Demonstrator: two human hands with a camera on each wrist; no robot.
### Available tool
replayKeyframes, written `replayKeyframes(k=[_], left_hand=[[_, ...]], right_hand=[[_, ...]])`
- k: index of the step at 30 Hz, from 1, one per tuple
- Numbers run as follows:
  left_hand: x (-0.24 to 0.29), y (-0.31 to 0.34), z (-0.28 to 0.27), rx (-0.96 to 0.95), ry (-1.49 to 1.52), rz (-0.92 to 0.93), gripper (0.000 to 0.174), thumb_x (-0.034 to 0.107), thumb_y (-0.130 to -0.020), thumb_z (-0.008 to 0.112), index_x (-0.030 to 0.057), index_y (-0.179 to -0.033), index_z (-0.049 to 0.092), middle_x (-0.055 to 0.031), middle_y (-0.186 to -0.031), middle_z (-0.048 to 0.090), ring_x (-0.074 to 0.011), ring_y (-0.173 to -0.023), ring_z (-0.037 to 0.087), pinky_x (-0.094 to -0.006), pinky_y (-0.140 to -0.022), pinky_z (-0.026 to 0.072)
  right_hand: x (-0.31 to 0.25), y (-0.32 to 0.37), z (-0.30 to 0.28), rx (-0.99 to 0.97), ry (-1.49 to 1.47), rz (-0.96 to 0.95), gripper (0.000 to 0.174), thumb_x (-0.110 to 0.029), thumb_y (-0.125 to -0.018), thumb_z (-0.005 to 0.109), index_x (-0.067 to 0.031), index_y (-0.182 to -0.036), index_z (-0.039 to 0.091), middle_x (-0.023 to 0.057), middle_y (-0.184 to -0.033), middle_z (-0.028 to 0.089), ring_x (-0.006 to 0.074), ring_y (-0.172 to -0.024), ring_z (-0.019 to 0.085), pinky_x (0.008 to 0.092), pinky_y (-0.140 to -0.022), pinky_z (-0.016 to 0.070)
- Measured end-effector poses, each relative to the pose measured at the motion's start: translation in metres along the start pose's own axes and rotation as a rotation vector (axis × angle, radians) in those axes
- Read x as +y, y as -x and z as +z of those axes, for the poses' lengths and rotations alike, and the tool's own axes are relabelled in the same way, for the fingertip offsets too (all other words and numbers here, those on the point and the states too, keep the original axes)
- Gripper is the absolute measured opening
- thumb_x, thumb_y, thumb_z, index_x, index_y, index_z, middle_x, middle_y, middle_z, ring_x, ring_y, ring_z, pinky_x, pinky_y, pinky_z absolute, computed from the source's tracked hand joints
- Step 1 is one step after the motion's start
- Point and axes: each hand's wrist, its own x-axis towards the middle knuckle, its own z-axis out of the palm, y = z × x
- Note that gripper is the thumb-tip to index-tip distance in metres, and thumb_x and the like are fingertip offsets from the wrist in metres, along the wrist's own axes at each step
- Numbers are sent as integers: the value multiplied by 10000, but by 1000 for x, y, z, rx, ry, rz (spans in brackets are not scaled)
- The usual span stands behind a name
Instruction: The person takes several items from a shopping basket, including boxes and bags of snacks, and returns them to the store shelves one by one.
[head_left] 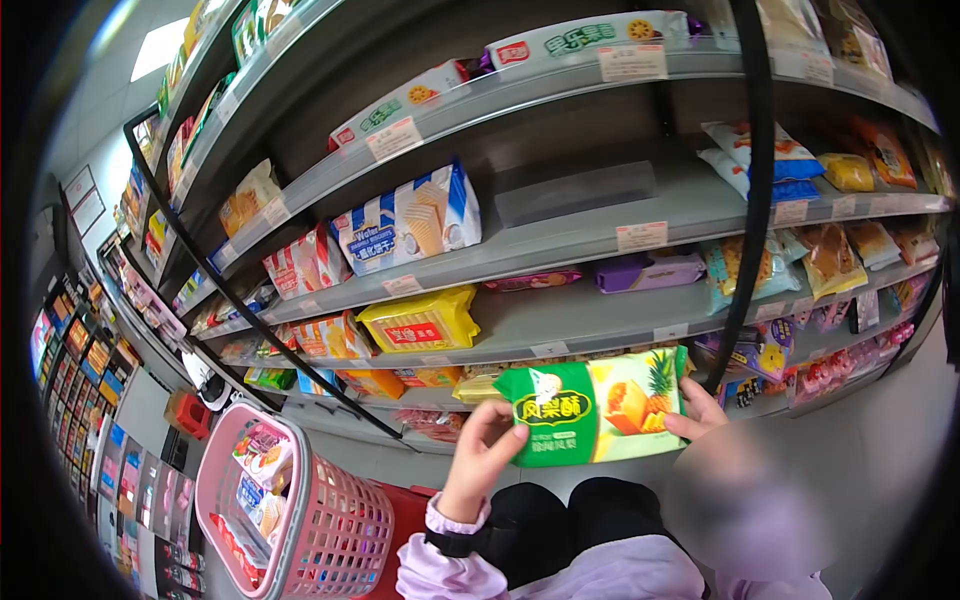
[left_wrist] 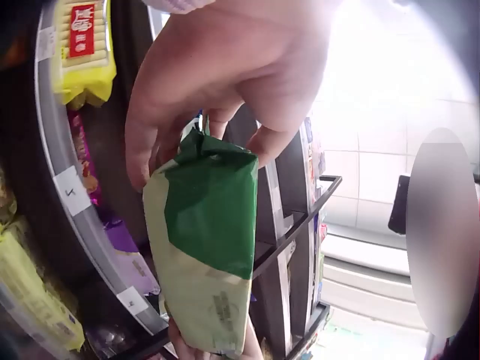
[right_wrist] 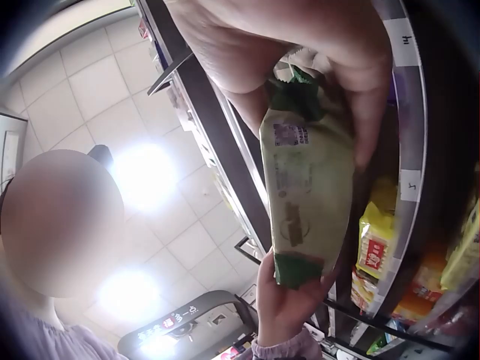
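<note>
A green and pale yellow pack of pineapple cakes, with a pineapple and cut pastry printed on its front, is held up in front of the lower shelves. My left hand grips its left end, thumb on the front. At the other end, my right hand pinches the pack with the thumb over its front corner. The left wrist view shows the left hand bent around the crimped green end. From the right wrist, the pack's narrow side shows, with the right hand straddling the near end.
Shelves rise in front, holding a blue and white wafer pack, a yellow biscuit pack and a purple pack. A pink basket with several packs stands at lower left. Black uprights cross the shelf front.
</note>
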Motion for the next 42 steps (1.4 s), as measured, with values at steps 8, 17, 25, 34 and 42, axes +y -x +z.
replayKeyframes(k=[8,17,25,34,42], left_hand=[[-50,16,-3,-53,138,-88,248,32,-828,568,19,-1051,461,-39,-1043,522,-120,-999,496,-257,-846,396],[-76,28,5,0,121,-229,209,61,-834,562,33,-1025,482,-3,-945,558,-69,-867,507,-208,-756,402],[-93,34,13,-51,118,-341,178,20,-846,528,33,-1015,473,-11,-959,555,-79,-888,513,-219,-783,404],[-89,39,23,-39,27,-357,184,4,-844,518,23,-1021,470,-22,-968,553,-86,-894,512,-223,-785,406],[-85,42,26,4,-17,-383,176,7,-845,519,17,-1014,471,-26,-948,556,-86,-875,516,-220,-765,412]], right_hand=[[20,14,-16,57,16,116,607,-28,-796,592,10,-1310,270,65,-1284,374,144,-1155,393,285,-958,333],[37,40,-32,171,-27,258,516,-156,-869,540,19,-1289,297,68,-1216,442,118,-1080,452,260,-887,396],[42,55,-41,163,-27,285,503,-156,-883,509,15,-1301,288,62,-1233,429,110,-1104,426,255,-897,385],[51,63,-50,164,-110,222,490,-93,-862,531,13,-1285,308,64,-1250,394,128,-1126,409,266,-931,358],[57,59,-56,133,-105,242,468,-87,-854,540,23,-1259,333,79,-1222,416,138,-1141,395,277,-946,340]])
